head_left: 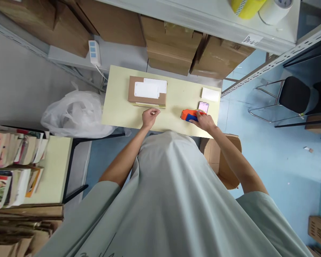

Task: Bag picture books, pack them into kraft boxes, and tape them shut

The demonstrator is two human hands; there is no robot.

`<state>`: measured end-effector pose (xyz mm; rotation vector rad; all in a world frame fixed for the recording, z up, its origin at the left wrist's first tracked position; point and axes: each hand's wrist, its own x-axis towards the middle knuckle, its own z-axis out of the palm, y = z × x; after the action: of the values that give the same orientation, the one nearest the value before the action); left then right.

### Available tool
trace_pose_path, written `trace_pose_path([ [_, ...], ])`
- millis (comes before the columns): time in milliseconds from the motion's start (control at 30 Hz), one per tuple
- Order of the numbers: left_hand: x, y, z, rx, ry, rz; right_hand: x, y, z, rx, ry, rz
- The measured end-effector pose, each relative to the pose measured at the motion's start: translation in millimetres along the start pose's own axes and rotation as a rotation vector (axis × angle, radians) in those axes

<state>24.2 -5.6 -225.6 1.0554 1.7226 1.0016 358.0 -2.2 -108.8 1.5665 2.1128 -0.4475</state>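
My right hand (204, 121): wrapped round an orange-and-blue handheld tool (188, 115), right of centre.
My left hand (149, 117): curled narrow — whether it pinches anything, I cannot tell.
Brown carton (147, 101): upper centre, white papers (146, 90) on top.
Cardboard boxes (172, 50): shelved along the frame's top.

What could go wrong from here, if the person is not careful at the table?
1. The right hand holds the orange-and-blue tool close to what looks like a phone, so a sideways move might bump the phone.
2. The white papers overlap on top of the cardboard box; if they are loose, which I cannot tell, they could slide off.
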Motion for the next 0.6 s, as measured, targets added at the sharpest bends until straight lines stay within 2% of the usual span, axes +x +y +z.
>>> trace_pose_path([
  [167,8.3,2.0,10.8,0.052,0.134,-0.050,10.3,-12.0,3.8,0.041,-0.002,0.048],
  [333,12.9,4.7,12.4,0.073,0.199,-0.144,24.7,-26.1,5.0,0.054,-0.028,0.065],
  [600,15.1,4.4,17.1,0.004,0.306,-0.163,30.4,-35.1,0.0,0.006,-0.029,0.035],
])
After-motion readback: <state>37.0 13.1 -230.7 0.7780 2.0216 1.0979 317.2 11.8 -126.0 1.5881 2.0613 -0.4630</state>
